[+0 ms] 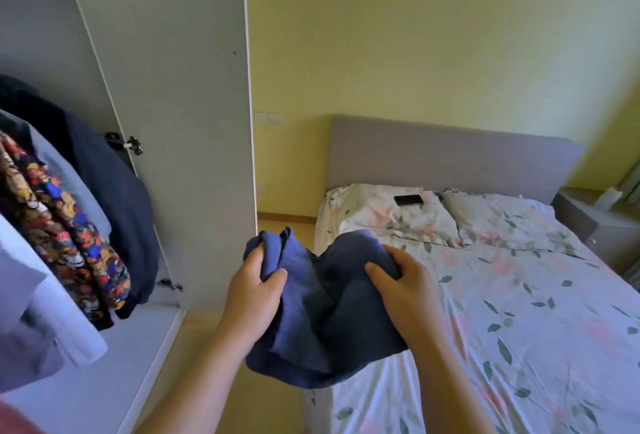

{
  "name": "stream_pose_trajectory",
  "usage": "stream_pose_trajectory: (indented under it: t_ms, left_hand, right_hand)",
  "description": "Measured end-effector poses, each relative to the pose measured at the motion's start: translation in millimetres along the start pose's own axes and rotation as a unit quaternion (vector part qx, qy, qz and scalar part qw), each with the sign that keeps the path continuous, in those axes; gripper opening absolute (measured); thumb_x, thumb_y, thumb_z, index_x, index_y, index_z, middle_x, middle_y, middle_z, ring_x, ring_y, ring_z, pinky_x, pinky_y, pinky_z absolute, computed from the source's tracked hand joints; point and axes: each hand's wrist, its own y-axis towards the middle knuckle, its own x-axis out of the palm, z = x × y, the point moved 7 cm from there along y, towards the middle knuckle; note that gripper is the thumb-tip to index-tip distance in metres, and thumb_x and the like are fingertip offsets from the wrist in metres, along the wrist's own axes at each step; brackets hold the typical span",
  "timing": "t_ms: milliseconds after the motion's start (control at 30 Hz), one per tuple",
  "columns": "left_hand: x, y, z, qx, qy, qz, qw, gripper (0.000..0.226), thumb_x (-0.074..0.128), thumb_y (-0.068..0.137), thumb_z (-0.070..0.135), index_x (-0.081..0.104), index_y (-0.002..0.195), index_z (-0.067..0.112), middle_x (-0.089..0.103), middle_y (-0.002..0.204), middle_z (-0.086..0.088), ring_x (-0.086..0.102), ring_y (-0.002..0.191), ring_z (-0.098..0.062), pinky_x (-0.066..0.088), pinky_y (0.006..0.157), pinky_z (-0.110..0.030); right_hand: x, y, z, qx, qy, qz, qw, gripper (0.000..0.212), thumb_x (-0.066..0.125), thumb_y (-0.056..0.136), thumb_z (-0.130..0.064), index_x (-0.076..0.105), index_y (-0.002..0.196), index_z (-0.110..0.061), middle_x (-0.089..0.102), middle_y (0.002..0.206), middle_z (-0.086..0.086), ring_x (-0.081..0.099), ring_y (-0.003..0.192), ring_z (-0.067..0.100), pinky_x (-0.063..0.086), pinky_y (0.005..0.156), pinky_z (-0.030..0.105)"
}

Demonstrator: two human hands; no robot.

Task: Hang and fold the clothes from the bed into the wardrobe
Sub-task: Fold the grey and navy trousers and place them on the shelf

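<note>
A dark blue garment (322,323) hangs bunched between my two hands, held in the air over the gap between the bed and the wardrobe. My left hand (254,290) grips its left upper edge, thumb over the cloth. My right hand (401,281) grips the right upper edge. The bed (519,347) with a floral sheet lies to the right. The open wardrobe (52,53) stands at the left, with several garments hanging inside: a navy one (114,212), a colourful patterned shirt (65,236) and pale blue shirts (45,312).
The wardrobe door (180,104) stands open between wardrobe and bed. Two floral pillows (450,219) lie at the grey headboard (450,156), a dark phone (408,200) on the left one. A nightstand (599,222) sits at the far right. Yellow floor shows below my arms.
</note>
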Motion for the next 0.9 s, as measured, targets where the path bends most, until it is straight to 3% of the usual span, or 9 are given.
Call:
stream_pose_trajectory:
  t_ms: [133, 233, 433, 533, 633, 700, 800, 900]
  left_hand:
    - [16.3, 53.9, 14.0, 0.004, -0.011, 0.022, 1.0, 0.029, 0.055, 0.091, 0.01, 0.06, 0.111, 0.031, 0.067, 0.096, 0.01, 0.062, 0.089, -0.006, 0.043, 0.066, -0.021]
    - [29.2, 90.0, 21.8, 0.009, -0.001, 0.026, 1.0, 0.033, 0.055, 0.092, 0.012, 0.058, 0.119, 0.031, 0.066, 0.101, 0.01, 0.06, 0.091, -0.003, 0.041, 0.066, -0.018]
    - [39.3, 149.0, 29.8, 0.022, 0.001, 0.013, 1.0, 0.034, 0.055, 0.093, 0.014, 0.058, 0.118, 0.035, 0.066, 0.102, 0.016, 0.06, 0.091, 0.003, 0.042, 0.068, -0.016]
    - [34.2, 179.5, 34.5, 0.031, 0.002, 0.004, 1.0, 0.033, 0.055, 0.093, 0.012, 0.06, 0.109, 0.041, 0.067, 0.098, 0.019, 0.061, 0.089, 0.006, 0.043, 0.069, -0.016]
    - [23.3, 215.8, 41.9, 0.035, 0.006, 0.002, 0.999, 0.031, 0.055, 0.092, 0.011, 0.061, 0.105, 0.038, 0.069, 0.095, 0.017, 0.061, 0.084, 0.009, 0.042, 0.065, -0.011]
    - [15.6, 243.1, 46.4, 0.039, 0.007, -0.004, 0.999, 0.03, 0.054, 0.092, 0.01, 0.063, 0.102, 0.036, 0.07, 0.094, 0.015, 0.063, 0.082, 0.005, 0.043, 0.063, -0.01]
    - [-2.3, 285.1, 54.2, 0.041, 0.013, -0.013, 0.999, 0.023, 0.053, 0.091, 0.009, 0.063, 0.098, 0.029, 0.07, 0.095, 0.003, 0.064, 0.086, -0.01, 0.047, 0.069, -0.02]
    - [-30.4, 324.3, 65.4, 0.058, 0.025, -0.012, 0.998, 0.021, 0.054, 0.09, 0.009, 0.062, 0.097, 0.027, 0.069, 0.096, -0.001, 0.063, 0.088, -0.014, 0.046, 0.071, -0.023]
  right_hand:
    - [3.5, 64.5, 0.3, -0.013, 0.023, -0.011, 1.0, 0.014, 0.063, 0.084, -0.015, 0.068, 0.093, -0.024, 0.071, 0.084, -0.004, 0.063, 0.081, 0.004, 0.048, 0.065, 0.017]
    - [7.6, 104.5, 5.6, -0.002, 0.031, -0.016, 0.999, 0.014, 0.063, 0.083, -0.015, 0.068, 0.093, -0.023, 0.071, 0.083, -0.003, 0.064, 0.081, 0.009, 0.052, 0.071, 0.029]
    - [24.5, 171.0, 9.1, 0.004, 0.076, -0.019, 0.997, 0.01, 0.068, 0.085, -0.026, 0.068, 0.093, -0.032, 0.071, 0.08, -0.016, 0.063, 0.078, -0.008, 0.045, 0.058, 0.008]
    - [36.7, 202.1, 10.5, 0.034, 0.106, -0.02, 0.994, 0.014, 0.07, 0.083, -0.036, 0.069, 0.096, -0.031, 0.072, 0.081, -0.015, 0.065, 0.077, -0.005, 0.051, 0.067, 0.019]
    - [51.8, 235.1, 5.1, 0.049, 0.124, -0.027, 0.991, 0.013, 0.071, 0.082, -0.03, 0.068, 0.095, -0.031, 0.072, 0.079, -0.017, 0.067, 0.078, -0.002, 0.05, 0.065, 0.02]
    - [64.7, 258.9, -3.5, 0.055, 0.128, -0.033, 0.99, 0.016, 0.07, 0.081, -0.023, 0.067, 0.095, -0.027, 0.072, 0.079, -0.011, 0.068, 0.082, 0.007, 0.053, 0.068, 0.026]
    - [88.6, 292.8, -24.3, 0.062, 0.124, -0.035, 0.99, 0.028, 0.07, 0.078, -0.023, 0.062, 0.105, -0.025, 0.072, 0.089, -0.004, 0.067, 0.089, 0.014, 0.056, 0.08, 0.037]
    - [114.5, 322.3, -56.2, 0.045, 0.118, -0.043, 0.991, 0.023, 0.071, 0.078, -0.025, 0.06, 0.097, -0.028, 0.071, 0.085, -0.006, 0.067, 0.081, 0.01, 0.055, 0.065, 0.026]
